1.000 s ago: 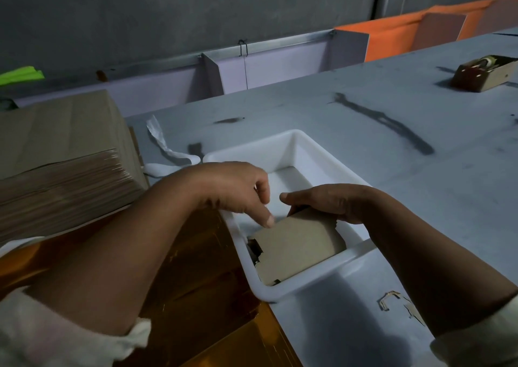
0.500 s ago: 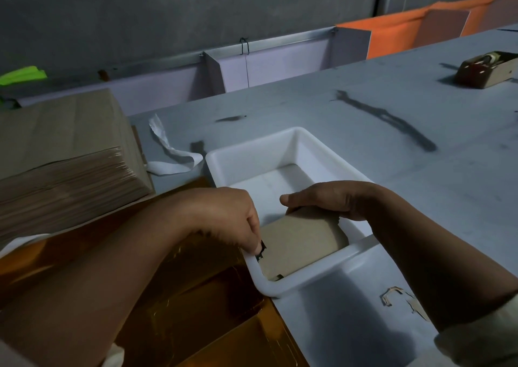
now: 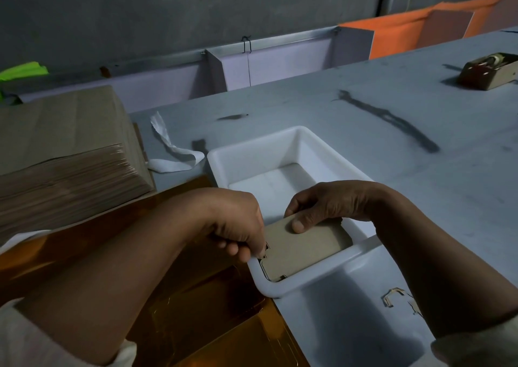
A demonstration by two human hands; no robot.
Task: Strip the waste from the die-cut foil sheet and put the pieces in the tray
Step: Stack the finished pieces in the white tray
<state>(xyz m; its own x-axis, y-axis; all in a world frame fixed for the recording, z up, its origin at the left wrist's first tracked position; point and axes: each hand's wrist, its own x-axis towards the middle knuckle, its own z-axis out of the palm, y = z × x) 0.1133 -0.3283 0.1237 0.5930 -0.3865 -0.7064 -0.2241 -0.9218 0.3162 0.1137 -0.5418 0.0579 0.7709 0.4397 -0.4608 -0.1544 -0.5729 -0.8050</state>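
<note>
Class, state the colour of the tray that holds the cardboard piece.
White. The tray shows best in the head view, the only one.

Dim, soft shadows, wide-angle edge distortion

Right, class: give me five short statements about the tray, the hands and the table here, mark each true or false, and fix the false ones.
1. A brown die-cut piece lies inside the white tray. True.
2. The right hand holds that piece, with its thumb on top. True.
3. The tray stands on the stack of brown sheets. False: it stands on the grey table, and the stack is to its left.
4. The gold foil sheet lies to the right of the tray. False: it lies to the tray's left.
5. Small cardboard scraps lie on the table near the right forearm. True.
</note>
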